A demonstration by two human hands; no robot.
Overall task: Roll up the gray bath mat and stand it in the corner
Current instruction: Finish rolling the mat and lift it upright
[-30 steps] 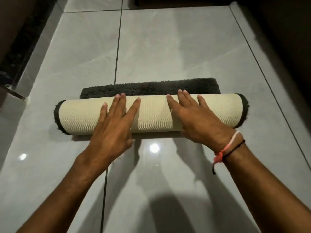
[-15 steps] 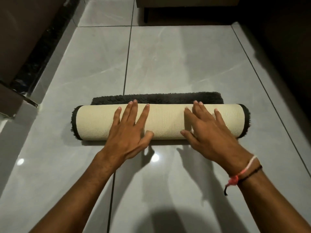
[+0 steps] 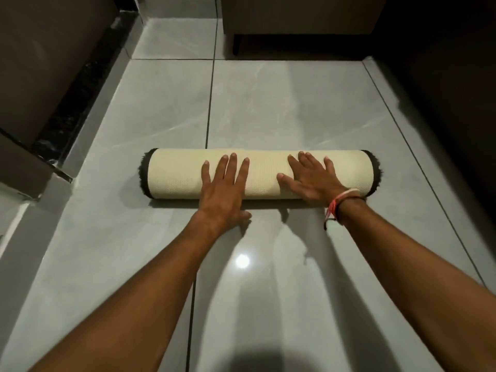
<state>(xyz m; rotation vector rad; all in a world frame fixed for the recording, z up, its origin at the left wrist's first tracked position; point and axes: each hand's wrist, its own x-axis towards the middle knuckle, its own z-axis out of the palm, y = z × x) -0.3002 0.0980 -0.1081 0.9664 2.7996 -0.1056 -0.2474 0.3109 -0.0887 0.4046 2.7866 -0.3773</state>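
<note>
The bath mat (image 3: 174, 173) lies on the grey tiled floor as a full roll, its cream woven backing outward and dark gray pile showing only at both ends. No flat strip of pile shows beyond it. My left hand (image 3: 224, 189) presses flat on the roll's middle, fingers spread, thumb down by the floor. My right hand (image 3: 312, 178) lies flat on the roll's right part, fingers apart, with a pink and black thread band at the wrist. Neither hand wraps around the roll.
A brown wall with a black marble skirting (image 3: 80, 87) runs along the left. A dark cabinet on a short leg (image 3: 236, 45) stands at the back. The right side (image 3: 442, 103) is in deep shadow. A ceiling light glares off the tile (image 3: 242, 261) between my arms.
The roll has moved away from me over the last strip of gray pile, which is now wound in. Both hands went forward with it, and my view has lifted toward the back wall.
</note>
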